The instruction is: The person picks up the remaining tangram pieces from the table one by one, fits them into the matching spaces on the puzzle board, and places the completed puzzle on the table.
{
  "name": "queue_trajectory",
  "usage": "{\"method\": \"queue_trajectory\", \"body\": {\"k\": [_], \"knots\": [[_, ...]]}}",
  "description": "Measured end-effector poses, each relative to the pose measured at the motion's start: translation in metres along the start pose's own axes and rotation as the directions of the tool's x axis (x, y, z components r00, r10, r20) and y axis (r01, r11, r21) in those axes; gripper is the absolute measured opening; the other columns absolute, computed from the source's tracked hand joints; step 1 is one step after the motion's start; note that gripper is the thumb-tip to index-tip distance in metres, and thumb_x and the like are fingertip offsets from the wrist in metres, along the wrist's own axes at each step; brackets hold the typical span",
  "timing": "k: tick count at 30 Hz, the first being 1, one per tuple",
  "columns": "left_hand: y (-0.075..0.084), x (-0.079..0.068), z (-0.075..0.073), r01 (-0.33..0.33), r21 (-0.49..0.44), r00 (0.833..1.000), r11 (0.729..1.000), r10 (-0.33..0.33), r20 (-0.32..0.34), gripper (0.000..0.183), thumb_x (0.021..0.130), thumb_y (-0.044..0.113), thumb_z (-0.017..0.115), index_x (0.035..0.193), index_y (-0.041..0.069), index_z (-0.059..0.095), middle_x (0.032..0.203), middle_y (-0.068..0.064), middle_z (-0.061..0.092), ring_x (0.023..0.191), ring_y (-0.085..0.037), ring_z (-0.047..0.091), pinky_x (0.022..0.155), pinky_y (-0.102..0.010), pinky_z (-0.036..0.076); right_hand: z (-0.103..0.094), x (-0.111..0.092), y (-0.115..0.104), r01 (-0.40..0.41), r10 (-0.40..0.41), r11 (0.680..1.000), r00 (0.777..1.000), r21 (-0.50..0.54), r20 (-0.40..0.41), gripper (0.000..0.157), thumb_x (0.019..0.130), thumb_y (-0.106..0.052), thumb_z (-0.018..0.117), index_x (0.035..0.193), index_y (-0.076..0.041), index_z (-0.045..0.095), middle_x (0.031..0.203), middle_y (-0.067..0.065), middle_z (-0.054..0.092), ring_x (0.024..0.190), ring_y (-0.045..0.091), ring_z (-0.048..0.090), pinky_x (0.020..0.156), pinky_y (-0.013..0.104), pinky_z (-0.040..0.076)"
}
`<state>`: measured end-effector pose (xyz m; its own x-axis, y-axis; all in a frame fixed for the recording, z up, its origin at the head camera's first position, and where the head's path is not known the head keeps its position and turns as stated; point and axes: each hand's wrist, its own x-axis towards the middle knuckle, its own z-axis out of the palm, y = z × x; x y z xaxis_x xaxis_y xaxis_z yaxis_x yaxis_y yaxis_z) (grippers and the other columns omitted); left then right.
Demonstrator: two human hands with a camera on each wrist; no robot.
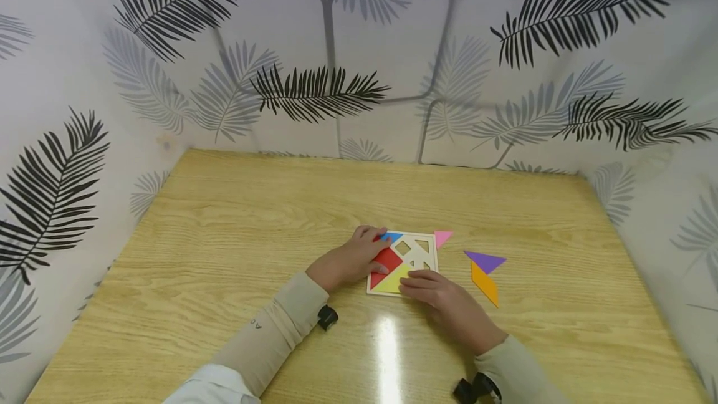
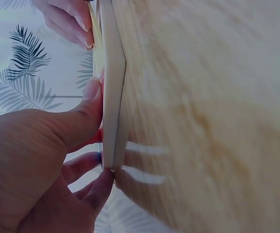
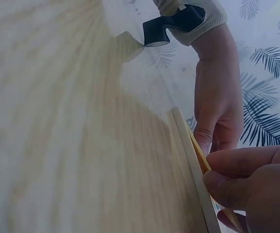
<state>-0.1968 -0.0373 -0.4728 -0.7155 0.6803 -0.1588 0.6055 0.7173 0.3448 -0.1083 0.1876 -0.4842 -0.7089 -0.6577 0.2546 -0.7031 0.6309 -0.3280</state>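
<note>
A pale square tangram board (image 1: 370, 292) lies on the table. A red triangle (image 1: 388, 260) and a blue triangle (image 1: 392, 237) sit on its left part. My left hand (image 1: 352, 259) rests on that side, thumb pressing on the red piece and one fingertip touching the board's edge (image 2: 112, 97). With my right hand (image 1: 449, 304) I pinch a yellow triangle (image 1: 392, 280) at the board's front. In the right wrist view this yellow piece (image 3: 197, 148) stands slightly tilted off the board; my right thumb and fingers (image 3: 222, 189) are at its edge.
Right of the board lie a pink triangle (image 1: 442, 238), a purple triangle (image 1: 485, 261) and an orange parallelogram (image 1: 485, 284). Several cut-out shapes show in the board's right half. A leaf-patterned curtain (image 1: 364, 48) surrounds the wooden table (image 1: 252, 204).
</note>
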Motion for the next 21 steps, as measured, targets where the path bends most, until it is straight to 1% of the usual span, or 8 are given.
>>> {"method": "queue_trajectory", "body": {"k": [5, 15, 21], "knots": [[0.0022, -0.0009, -0.0025, 0.000, -0.007, 1.000, 1.000, 0.000, 0.002, 0.063, 0.092, 0.039, 0.054, 0.145, 0.013, 0.033, 0.151, -0.008, 0.021, 0.134, -0.028, 0.017, 0.105, -0.037, 0.029, 0.0005, 0.0021, -0.0005, -0.005, 0.005, 1.000, 1.000, -0.005, -0.001, 0.045, 0.082, 0.011, 0.061, 0.118, -0.014, 0.066, 0.124, -0.001, 0.059, 0.118, 0.019, 0.050, 0.096, 0.037, 0.041], [0.0019, -0.0012, -0.0040, -0.012, -0.019, 1.000, 1.000, 0.012, 0.006, 0.063, 0.093, 0.037, 0.053, 0.146, 0.011, 0.033, 0.152, -0.008, 0.020, 0.135, -0.027, 0.016, 0.105, -0.037, 0.029, 0.0054, 0.0026, 0.0026, 0.022, -0.022, 1.000, 0.999, 0.004, -0.025, 0.048, 0.078, 0.017, 0.060, 0.115, -0.012, 0.068, 0.122, 0.001, 0.060, 0.117, 0.021, 0.051, 0.095, 0.039, 0.042], [0.0003, -0.0005, -0.0020, -0.009, -0.039, 1.000, 0.999, 0.010, 0.013, 0.062, 0.093, 0.037, 0.053, 0.146, 0.012, 0.032, 0.152, -0.007, 0.019, 0.135, -0.025, 0.015, 0.105, -0.037, 0.029, 0.0075, 0.0033, 0.0017, 0.001, -0.001, 1.000, 1.000, 0.017, -0.022, 0.046, 0.079, 0.016, 0.060, 0.114, -0.012, 0.068, 0.122, 0.001, 0.061, 0.117, 0.021, 0.051, 0.095, 0.039, 0.042]]}}
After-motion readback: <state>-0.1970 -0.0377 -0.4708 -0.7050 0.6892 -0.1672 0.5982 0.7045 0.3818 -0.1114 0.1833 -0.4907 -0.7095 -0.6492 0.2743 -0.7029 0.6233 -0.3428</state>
